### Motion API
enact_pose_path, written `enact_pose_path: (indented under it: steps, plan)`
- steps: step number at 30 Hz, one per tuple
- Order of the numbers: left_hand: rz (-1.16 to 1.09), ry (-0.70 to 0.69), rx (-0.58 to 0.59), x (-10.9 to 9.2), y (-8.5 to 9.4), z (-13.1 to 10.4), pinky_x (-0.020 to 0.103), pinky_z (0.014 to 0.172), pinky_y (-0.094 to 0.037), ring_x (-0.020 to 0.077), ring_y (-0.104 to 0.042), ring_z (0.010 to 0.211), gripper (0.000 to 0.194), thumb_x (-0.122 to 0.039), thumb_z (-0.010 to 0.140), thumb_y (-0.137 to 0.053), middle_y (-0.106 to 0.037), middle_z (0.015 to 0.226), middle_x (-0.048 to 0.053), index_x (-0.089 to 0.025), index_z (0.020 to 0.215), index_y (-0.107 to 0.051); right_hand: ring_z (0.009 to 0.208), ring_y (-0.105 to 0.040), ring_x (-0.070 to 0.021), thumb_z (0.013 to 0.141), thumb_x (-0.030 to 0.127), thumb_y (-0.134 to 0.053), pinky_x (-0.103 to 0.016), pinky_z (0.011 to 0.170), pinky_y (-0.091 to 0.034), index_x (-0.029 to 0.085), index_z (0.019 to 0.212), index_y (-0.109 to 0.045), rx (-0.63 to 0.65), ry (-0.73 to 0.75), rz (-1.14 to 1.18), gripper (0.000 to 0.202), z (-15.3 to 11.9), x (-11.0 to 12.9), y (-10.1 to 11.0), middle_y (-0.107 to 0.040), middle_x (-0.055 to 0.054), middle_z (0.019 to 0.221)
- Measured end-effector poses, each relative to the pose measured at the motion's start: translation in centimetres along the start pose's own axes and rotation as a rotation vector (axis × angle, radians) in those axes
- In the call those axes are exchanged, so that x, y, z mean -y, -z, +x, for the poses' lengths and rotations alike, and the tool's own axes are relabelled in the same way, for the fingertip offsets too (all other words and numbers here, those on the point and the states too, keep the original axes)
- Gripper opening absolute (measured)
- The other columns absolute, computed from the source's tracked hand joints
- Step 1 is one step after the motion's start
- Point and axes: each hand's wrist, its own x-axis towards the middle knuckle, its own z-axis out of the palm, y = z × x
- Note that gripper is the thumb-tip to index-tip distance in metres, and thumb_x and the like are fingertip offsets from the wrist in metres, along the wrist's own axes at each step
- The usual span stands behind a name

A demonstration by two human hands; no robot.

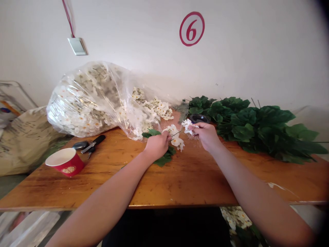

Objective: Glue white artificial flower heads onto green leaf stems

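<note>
Bare wood on the surface (pixel 200 185) runs from your hands to its near edge; the plastic bag (pixel 84 99) and leaf pile (pixel 257 123) crowd the back. Your left hand (pixel 158 145) grips a leafy white-flower stem; your right hand (pixel 204 134) pinches white blossoms (pixel 188 127) just beside it.
</note>
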Motion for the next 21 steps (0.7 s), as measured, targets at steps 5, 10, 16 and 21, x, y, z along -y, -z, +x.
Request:
enact_pose_path:
  steps: [5,10,16,21]
  plan:
    - [-0.004,-0.004,0.010,-0.01,0.00,0.02,0.029,0.070,-0.044,0.0216,-0.066,0.079,0.028,-0.035,0.098,-0.032,-0.069,0.084,0.007,-0.020,0.110,-0.052,0.052,-0.048,-0.0095,0.058,0.032,-0.081,-0.025,0.050,-0.041,0.015,0.066,-0.070,-0.024,-0.010,0.008,0.022,0.00,-0.12,-0.11,-0.063,-0.003,0.062]
    - [0.004,-0.001,0.006,-0.02,0.01,0.01,0.029,0.068,-0.044,0.0217,-0.066,0.078,0.028,-0.035,0.098,-0.033,-0.069,0.083,0.007,-0.020,0.109,-0.053,0.050,-0.047,-0.0088,0.057,0.031,-0.081,-0.025,0.048,-0.040,0.014,0.065,-0.069,-0.041,-0.005,0.017,0.022,-0.08,0.06,-0.28,-0.061,-0.002,0.059]
    - [0.003,0.006,-0.008,-0.02,-0.14,0.03,0.028,0.067,-0.043,0.0217,-0.066,0.077,0.026,-0.033,0.097,-0.035,-0.069,0.083,0.007,-0.020,0.108,-0.054,0.051,-0.048,-0.0092,0.057,0.032,-0.082,-0.025,0.050,-0.041,0.014,0.065,-0.069,-0.018,-0.011,0.018,0.023,-0.29,0.10,-0.37,-0.061,-0.002,0.059]
    - [-0.001,0.003,-0.004,0.03,-0.16,0.05,0.028,0.068,-0.042,0.0218,-0.066,0.078,0.026,-0.034,0.097,-0.036,-0.069,0.084,0.008,-0.019,0.107,-0.055,0.054,-0.051,-0.0099,0.061,0.036,-0.081,-0.025,0.053,-0.041,0.014,0.066,-0.065,0.056,-0.022,-0.007,0.027,-0.18,-0.19,-0.05,-0.062,-0.002,0.062]
